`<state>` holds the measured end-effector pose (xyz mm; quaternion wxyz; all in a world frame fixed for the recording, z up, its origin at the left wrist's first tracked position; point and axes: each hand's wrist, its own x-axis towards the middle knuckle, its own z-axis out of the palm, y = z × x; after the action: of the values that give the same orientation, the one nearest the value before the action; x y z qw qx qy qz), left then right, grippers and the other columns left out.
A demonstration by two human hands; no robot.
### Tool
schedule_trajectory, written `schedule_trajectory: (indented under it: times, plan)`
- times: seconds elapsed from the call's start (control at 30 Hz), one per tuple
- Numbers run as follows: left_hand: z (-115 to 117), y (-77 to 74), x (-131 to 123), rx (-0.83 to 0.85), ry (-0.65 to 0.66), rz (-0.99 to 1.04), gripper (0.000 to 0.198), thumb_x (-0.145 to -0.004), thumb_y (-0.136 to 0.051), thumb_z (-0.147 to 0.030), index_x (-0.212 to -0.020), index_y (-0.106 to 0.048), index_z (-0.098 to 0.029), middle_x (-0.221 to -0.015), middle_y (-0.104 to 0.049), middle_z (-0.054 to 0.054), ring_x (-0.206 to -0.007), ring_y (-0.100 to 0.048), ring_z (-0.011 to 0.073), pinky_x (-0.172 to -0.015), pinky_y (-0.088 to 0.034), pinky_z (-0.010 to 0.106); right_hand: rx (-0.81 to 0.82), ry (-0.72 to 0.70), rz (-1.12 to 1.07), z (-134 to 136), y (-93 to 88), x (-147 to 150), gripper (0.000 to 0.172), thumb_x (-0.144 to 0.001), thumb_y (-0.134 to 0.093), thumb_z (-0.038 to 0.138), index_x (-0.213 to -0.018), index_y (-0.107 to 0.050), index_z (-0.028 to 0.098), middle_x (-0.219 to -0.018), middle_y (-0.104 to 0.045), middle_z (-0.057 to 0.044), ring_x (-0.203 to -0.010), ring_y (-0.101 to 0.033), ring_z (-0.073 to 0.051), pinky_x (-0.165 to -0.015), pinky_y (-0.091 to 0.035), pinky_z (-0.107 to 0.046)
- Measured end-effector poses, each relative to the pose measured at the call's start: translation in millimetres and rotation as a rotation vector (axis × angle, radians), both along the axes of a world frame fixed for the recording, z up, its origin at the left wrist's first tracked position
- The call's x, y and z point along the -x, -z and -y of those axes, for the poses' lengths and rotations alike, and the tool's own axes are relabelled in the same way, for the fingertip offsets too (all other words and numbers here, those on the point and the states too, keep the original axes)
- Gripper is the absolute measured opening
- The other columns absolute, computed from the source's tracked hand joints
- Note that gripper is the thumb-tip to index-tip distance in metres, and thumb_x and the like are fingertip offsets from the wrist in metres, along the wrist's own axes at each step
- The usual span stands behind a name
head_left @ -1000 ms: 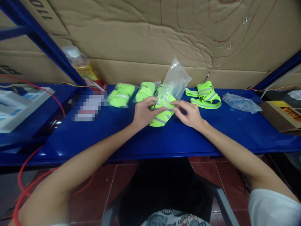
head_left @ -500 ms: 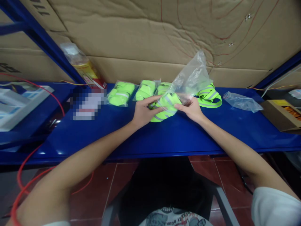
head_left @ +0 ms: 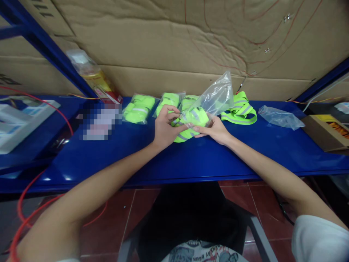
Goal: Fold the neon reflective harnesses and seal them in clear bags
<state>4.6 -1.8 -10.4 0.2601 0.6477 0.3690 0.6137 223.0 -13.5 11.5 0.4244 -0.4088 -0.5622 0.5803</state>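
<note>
Between my two hands is a folded bundle of neon-yellow reflective strap [head_left: 200, 117], partly inside a clear plastic bag [head_left: 219, 92] whose loose end sticks up to the right. My left hand [head_left: 167, 125] is closed around the bundle's left side. From the right, my right hand [head_left: 215, 130] pinches the bundle and the bag's edge, thumb on top. Just behind lie bagged strap bundles: one at the left [head_left: 139, 108], one in the middle [head_left: 169, 100] and one partly hidden by the bag [head_left: 189, 101]. A loose reflective strap [head_left: 241, 111] lies right of my right hand.
A clear plastic bag [head_left: 280, 117] lies at the right of the blue table [head_left: 169, 167], near an open cardboard box [head_left: 327, 133]. At the back left stands a bottle [head_left: 94, 74]. Cardboard [head_left: 152, 47] walls the back, and a red cable [head_left: 24, 214] hangs at the left.
My right hand has slid left and slightly down along the bundle. The bag's loose end has dropped lower and leftward, uncovering more of the loose strap. My left hand stays nearly in place.
</note>
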Motion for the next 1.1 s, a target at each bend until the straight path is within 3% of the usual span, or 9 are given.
schedule_trajectory:
  times: [0.17, 0.27, 0.37, 0.57, 0.63, 0.77, 0.93, 1.1]
  plan:
    - [-0.8, 1.3, -2.5, 0.057, 0.053, 0.038, 0.067, -0.061, -0.105, -0.046, -0.1, -0.055, -0.024, -0.074, -0.071, -0.005, -0.06, -0.064, 0.0104, -0.055, -0.048, 0.023, 0.031, -0.027, -0.005, 0.5, 1.7, -1.4, 0.093, -0.051, -0.108, 0.038, -0.132, -0.069, 0.015, -0.113, -0.081, -0.01, -0.093, -0.081, -0.025, -0.075, -0.076, -0.038]
    - [-3.4, 2.3, -3.7, 0.072, 0.047, 0.059, 0.067, -0.06, -0.105, -0.047, -0.098, -0.055, -0.024, -0.075, -0.071, -0.005, -0.064, -0.067, 0.0109, -0.056, -0.051, 0.022, -0.005, 0.049, -0.022, -0.1, 5.0, 2.2, 0.089, -0.048, -0.108, 0.037, -0.126, -0.071, 0.017, -0.107, -0.081, -0.008, -0.09, -0.081, -0.025, -0.072, -0.076, -0.038]
    - [-8.2, 3.9, -1.8, 0.097, 0.069, 0.108, 0.067, -0.06, -0.105, -0.045, -0.101, -0.056, -0.024, -0.084, -0.073, -0.002, -0.075, -0.073, 0.0124, -0.068, -0.059, 0.024, -0.035, 0.135, -0.041, -1.0, 8.0, 5.0, 0.082, -0.048, -0.108, 0.039, -0.119, -0.073, 0.018, -0.106, -0.081, -0.007, -0.092, -0.081, -0.026, -0.072, -0.076, -0.038]
    - [-15.3, 6.8, 6.0, 0.177, 0.243, 0.185, 0.082, -0.052, -0.109, -0.04, -0.117, -0.062, -0.024, -0.11, -0.079, 0.005, -0.098, -0.078, 0.0182, -0.088, -0.068, 0.031, -0.012, 0.231, -0.136, -5.3, 7.1, -1.9, 0.084, -0.055, -0.105, 0.05, -0.124, -0.07, 0.017, -0.126, -0.079, -0.014, -0.11, -0.08, -0.031, -0.087, -0.076, -0.041]
    - [-14.4, 6.6, 6.3, 0.187, 0.26, 0.179, 0.079, -0.056, -0.108, -0.041, -0.121, -0.067, -0.023, -0.115, -0.079, 0.007, -0.107, -0.078, 0.0214, -0.095, -0.068, 0.034, -0.004, 0.225, -0.148, -5.0, 5.4, -3.0, 0.087, -0.054, -0.106, 0.049, -0.127, -0.069, 0.017, -0.129, -0.078, -0.015, -0.112, -0.08, -0.032, -0.087, -0.076, -0.04]
    - [-7.9, 2.7, 4.1, 0.194, 0.229, 0.123, 0.059, -0.075, -0.098, -0.046, -0.123, -0.072, -0.022, -0.122, -0.078, 0.008, -0.113, -0.078, 0.0228, -0.094, -0.068, 0.034, 0.001, 0.224, -0.143, -1.6, 4.2, 0.2, 0.089, -0.055, -0.106, 0.052, -0.128, -0.068, 0.018, -0.131, -0.078, -0.014, -0.115, -0.079, -0.032, -0.09, -0.076, -0.041]
    - [2.2, -2.2, 0.1, 0.064, 0.263, 0.009, 0.079, -0.069, -0.103, -0.045, -0.136, -0.067, -0.024, -0.145, -0.07, 0.012, -0.124, -0.074, 0.0279, -0.093, -0.067, 0.034, -0.025, 0.242, -0.139, -2.7, 7.7, 0.4, 0.075, -0.064, -0.1, 0.061, -0.119, -0.071, 0.019, -0.127, -0.08, -0.012, -0.115, -0.08, -0.033, -0.096, -0.074, -0.046]
    - [-2.3, 1.8, 1.7, -0.006, 0.247, 0.014, 0.073, -0.076, -0.099, -0.045, -0.139, -0.069, -0.024, -0.144, -0.072, 0.013, -0.133, -0.07, 0.0306, -0.093, -0.068, 0.036, 0.013, 0.153, -0.141, -4.6, 4.9, -2.4, 0.074, -0.064, -0.101, 0.06, -0.117, -0.072, 0.018, -0.125, -0.08, -0.014, -0.109, -0.082, -0.033, -0.095, -0.075, -0.049]
